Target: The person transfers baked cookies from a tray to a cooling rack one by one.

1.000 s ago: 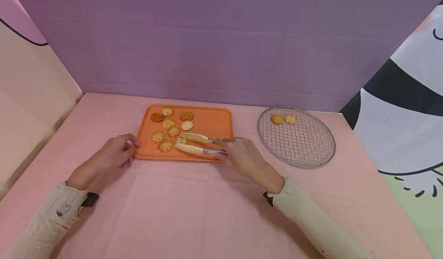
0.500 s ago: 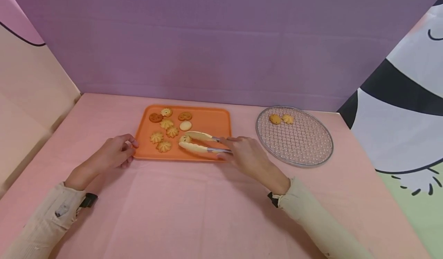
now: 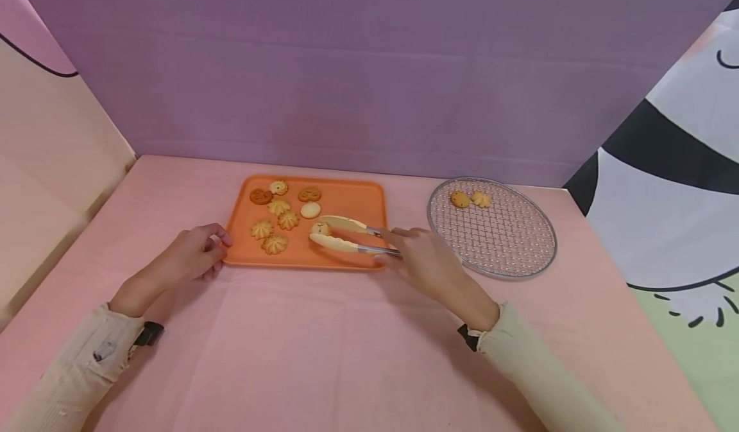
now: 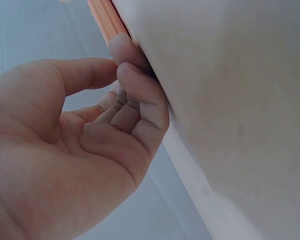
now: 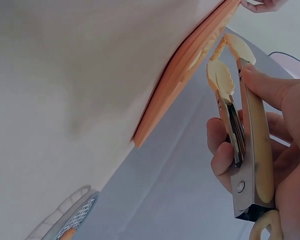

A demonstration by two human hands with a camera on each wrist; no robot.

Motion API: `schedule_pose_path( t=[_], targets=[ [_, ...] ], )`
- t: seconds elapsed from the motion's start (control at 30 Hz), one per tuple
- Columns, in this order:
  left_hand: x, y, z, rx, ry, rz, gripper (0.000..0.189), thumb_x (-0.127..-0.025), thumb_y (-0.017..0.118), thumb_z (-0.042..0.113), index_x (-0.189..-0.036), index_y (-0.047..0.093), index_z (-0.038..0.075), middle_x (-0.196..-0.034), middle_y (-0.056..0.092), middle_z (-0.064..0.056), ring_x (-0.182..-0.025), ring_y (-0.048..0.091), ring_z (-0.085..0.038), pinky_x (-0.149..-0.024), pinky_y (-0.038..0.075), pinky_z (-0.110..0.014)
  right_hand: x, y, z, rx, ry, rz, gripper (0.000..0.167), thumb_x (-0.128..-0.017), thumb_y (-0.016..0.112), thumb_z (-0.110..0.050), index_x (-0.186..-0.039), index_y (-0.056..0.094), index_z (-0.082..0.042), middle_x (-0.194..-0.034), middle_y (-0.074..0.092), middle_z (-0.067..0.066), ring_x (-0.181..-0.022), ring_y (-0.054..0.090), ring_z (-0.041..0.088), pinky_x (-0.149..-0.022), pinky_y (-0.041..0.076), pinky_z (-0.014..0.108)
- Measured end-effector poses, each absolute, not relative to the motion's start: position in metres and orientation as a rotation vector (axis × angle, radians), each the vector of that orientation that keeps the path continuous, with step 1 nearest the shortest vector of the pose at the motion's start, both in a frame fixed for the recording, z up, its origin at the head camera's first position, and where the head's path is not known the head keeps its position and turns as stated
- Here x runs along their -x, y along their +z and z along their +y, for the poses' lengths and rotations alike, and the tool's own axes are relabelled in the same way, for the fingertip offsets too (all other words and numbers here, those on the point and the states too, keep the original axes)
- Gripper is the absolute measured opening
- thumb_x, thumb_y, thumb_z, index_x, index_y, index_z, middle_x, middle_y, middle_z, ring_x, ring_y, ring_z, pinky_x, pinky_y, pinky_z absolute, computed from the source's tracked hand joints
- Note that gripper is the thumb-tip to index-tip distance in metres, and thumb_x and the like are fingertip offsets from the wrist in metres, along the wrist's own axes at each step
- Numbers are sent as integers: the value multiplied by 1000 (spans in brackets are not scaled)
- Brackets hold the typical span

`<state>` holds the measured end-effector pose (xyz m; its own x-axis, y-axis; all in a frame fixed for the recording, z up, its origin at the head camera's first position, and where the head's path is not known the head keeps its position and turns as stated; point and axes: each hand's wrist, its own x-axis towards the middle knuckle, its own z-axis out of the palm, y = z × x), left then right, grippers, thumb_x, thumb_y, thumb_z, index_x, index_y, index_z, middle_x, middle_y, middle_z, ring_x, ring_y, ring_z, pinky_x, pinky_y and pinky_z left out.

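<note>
My right hand (image 3: 430, 262) grips metal tongs (image 5: 257, 145) with cream scalloped tips. Between those tips is a round, dark-flecked cookie (image 3: 321, 228), over the front middle of the orange tray (image 3: 358, 201). The right wrist view shows the cookie at the tips, above the tray's rim. My left hand (image 3: 187, 255) is at the tray's left edge, thumb and curled fingers pinching the rim near its front corner. In the left wrist view, the fingertips partly cover the tray's end. On the tray's left half lie several cookies (image 3: 274, 244), swirled, pretzel-shaped and plain round.
Right of the tray lies a round wire rack (image 3: 496, 239). A speckled oval cookie (image 3: 459, 199) and a swirled cookie (image 3: 481, 199) sit on its back left part. A pink cloth (image 3: 288, 355) covers the table. A purple wall (image 3: 369, 85) rises behind.
The tongs, with the flecked cookie between their tips, have moved right and slightly back, away from the swirled cookies. My left hand stays at the tray's edge.
</note>
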<state>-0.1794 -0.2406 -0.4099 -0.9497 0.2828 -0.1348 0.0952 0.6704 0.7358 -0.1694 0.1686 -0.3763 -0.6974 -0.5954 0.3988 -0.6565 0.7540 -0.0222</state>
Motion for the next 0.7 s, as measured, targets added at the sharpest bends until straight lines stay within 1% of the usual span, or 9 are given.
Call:
schedule_pose_path(
  t=[0.2, 0.33, 0.53, 0.7],
  targets=[
    [179, -410, -240, -311, 1146, 2650, 14, -96, 53, -3, -110, 53, -6, -66, 59, -6, -51, 56, -18, -49, 53, -29, 164, -374, 179, -947, 200, -2553, 44, -84, 81, -32, -119, 72, -7, -99, 75, 7, -74, 71, 23, -55, 55, 37],
    [179, -409, -239, -297, 1144, 2645, 14, -97, 54, -2, -111, 53, -5, -66, 59, -6, -51, 56, -18, -49, 53, -29, 161, -372, 188, -916, 219, -2561, 43, -83, 82, -31, -117, 72, -6, -93, 74, 6, -68, 68, 20, -53, 54, 35],
    [178, -407, -238, -289, 1152, 2644, 14, -97, 55, -2, -110, 54, -6, -66, 59, -7, -51, 56, -17, -49, 53, -28, 158, -369, 203, -848, 249, -2571, 42, -83, 82, -31, -116, 73, -7, -102, 75, 10, -71, 71, 23, -55, 55, 35],
    [178, -408, -239, -278, 1150, 2639, 14, -97, 55, -2, -111, 53, -5, -67, 59, -7, -52, 56, -18, -50, 54, -28, 157, -366, 216, -783, 249, -2567, 45, -81, 83, -31, -118, 72, -7, -95, 75, 10, -59, 63, 18, -49, 51, 33]
  ],
)
